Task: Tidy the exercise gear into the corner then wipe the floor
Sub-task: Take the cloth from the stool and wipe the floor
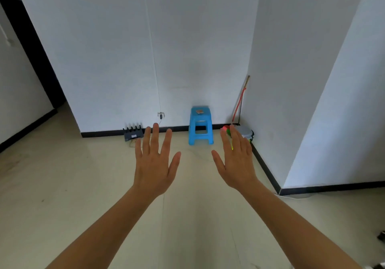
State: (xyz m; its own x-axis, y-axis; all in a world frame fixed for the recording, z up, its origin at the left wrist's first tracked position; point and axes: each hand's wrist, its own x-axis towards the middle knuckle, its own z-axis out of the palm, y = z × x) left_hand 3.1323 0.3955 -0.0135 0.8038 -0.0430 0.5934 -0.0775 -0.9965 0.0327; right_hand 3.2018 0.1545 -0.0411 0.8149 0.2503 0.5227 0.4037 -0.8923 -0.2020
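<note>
Both my arms stretch forward over the pale tiled floor (pixel 83 185). My left hand (pixel 155 160) is flat, palm down, fingers spread, holding nothing. My right hand (pixel 236 160) is the same, empty and spread. In the far right corner lies a small heap of gear: something red and green (pixel 226 129) and a round grey item (pixel 245 132), partly hidden behind my right fingers. A long stick with a red cord (pixel 239 104) leans upright in that corner.
A blue plastic stool (pixel 200 125) stands against the back wall, with a small object on its seat. A black router with several antennas (pixel 133 133) sits on the floor to its left. A white wall block juts out at the right. A dark doorway opens at far left.
</note>
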